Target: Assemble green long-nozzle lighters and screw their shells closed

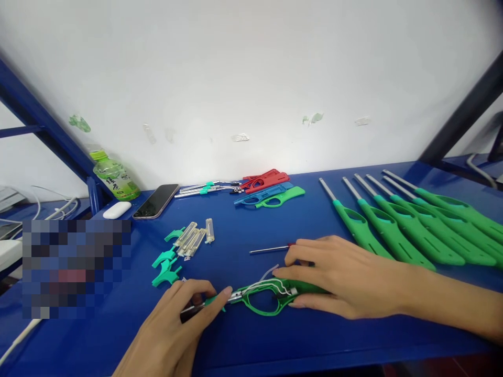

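An opened green utility lighter (265, 313) lies at the front of the desk, with white wires running along its handle and a thin clear tube sticking up. My left hand (173, 327) pinches its metal nozzle end. My right hand (341, 277) closes around the handle end, hiding much of it. Just beyond my right fingers is a thin metal-shafted tool (269, 250), its other end partly covered. Left of the lighter are several turquoise trigger pieces (164, 262) and clear oblong fuel tanks (192, 242).
Several green lighters (408, 230) lie in a row at right. Red (271, 180), blue (259, 195) and green shells (286, 196) and nozzle rods (200, 189) sit at the back. A phone (157, 201), white case (117, 210) and bottle (116, 178) stand back left.
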`<state>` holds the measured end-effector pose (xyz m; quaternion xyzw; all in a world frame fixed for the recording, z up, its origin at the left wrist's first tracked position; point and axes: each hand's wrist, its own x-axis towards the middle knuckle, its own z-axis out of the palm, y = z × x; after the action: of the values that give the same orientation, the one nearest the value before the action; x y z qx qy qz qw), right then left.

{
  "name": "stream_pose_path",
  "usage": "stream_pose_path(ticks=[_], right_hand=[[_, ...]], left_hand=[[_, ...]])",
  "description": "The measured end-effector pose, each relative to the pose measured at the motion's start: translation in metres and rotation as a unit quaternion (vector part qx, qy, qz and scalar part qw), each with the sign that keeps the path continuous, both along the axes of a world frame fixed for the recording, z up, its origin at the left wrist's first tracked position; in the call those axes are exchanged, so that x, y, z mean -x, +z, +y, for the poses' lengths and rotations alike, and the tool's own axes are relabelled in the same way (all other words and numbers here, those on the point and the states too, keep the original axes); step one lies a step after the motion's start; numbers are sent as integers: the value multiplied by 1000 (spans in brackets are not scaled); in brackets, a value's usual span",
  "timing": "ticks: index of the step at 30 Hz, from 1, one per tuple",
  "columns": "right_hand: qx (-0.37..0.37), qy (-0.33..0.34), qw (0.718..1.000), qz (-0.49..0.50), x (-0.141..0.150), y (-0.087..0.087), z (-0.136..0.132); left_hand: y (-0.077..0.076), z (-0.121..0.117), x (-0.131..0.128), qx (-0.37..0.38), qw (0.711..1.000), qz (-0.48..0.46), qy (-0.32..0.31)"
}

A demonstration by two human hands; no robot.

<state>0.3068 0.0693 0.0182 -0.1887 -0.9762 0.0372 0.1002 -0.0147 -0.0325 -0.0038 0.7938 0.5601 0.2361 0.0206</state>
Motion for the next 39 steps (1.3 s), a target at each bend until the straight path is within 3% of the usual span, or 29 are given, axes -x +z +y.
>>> stream_pose_path(ticks=[14, 23, 27, 31, 35, 39], right_hand=[[23, -5, 1000, 8, 3, 2, 3], [8, 5, 1000, 1, 3, 2, 2], [5, 3, 1000, -2, 3, 1, 2], [3, 3, 1000, -3, 2, -2, 4], [0, 5, 1000, -3, 0, -6, 5], [-7, 6, 1000, -1, 0, -6, 5]], left_hand=[[-7, -1, 0, 17, 999, -21, 22], [-14, 0, 3, -63, 997, 52, -14], [-12, 4, 17, -104, 992, 65, 13], [-5, 10, 45, -166, 976, 95, 100], [-4, 10, 71, -119, 967, 160, 156], [-8, 8, 79, -79, 966, 165, 182]])
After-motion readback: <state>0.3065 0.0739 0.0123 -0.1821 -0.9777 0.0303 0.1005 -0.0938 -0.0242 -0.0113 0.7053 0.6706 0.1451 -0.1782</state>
